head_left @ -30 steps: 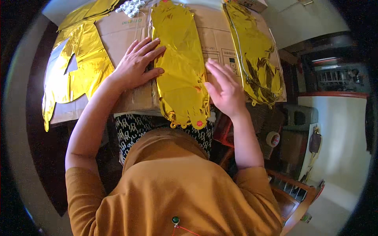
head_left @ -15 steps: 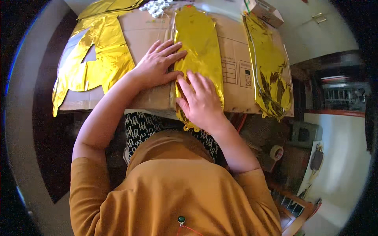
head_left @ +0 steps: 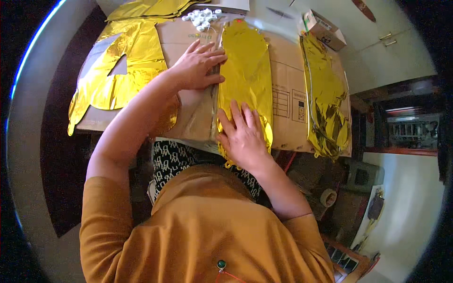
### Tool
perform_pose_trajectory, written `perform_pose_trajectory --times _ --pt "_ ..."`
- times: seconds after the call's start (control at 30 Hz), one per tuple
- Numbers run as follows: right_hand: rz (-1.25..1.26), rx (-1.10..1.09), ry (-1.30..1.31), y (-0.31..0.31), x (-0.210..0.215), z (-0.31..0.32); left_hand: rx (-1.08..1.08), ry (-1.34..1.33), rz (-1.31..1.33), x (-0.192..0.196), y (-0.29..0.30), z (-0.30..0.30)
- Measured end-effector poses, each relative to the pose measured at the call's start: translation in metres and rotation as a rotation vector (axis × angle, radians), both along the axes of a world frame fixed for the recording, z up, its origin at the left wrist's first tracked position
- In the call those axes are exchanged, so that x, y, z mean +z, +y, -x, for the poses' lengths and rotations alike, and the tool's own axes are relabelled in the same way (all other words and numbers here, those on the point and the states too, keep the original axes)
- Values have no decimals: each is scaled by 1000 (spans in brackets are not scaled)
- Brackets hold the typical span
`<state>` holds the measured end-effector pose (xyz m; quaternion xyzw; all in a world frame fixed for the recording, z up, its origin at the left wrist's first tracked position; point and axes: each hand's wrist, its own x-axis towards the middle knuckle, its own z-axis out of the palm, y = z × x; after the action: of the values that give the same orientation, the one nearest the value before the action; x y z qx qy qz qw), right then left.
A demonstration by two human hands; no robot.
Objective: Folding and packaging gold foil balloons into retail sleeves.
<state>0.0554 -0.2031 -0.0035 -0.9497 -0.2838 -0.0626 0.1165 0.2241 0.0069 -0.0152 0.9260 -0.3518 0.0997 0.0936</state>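
One gold sheet [head_left: 246,66] lies under the right grip [head_left: 244,140]

At upper right we see a small carton [head_left: 325,32] near a pale cabinet front [head_left: 377,66] with two handles [head_left: 386,36]; lower down, a tape roll [head_left: 324,198] and some wooden furniture [head_left: 364,262].

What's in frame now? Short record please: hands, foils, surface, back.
left hand: open, fingertips at the left edge of the middle foil
right hand: open, spread over the middle foil's near part
left foil: gold, triangular hole
right foil: gold, long, crinkled near end
surface: cardboard
back: white pieces, small box
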Motion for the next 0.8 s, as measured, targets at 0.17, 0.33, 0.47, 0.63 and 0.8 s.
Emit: perform_pose_trajectory --times 0.17,0.33,0.47,0.63,0.8 --pt "-15 -6 12 0 2 1 30 52 -55 10 -1 -17" --pt "-8 -5 12 1 4 1 116 -168 139 -1 -19 17" --pt "10 5 25 0 7 -3 -25 -45 141 -13 -39 63" --pt "-7 9 -29 -3 3 4 26 -21 81 -16 -39 65" --pt "4 64 44 -6 6 37 54 -23 47 -23 -38 66"
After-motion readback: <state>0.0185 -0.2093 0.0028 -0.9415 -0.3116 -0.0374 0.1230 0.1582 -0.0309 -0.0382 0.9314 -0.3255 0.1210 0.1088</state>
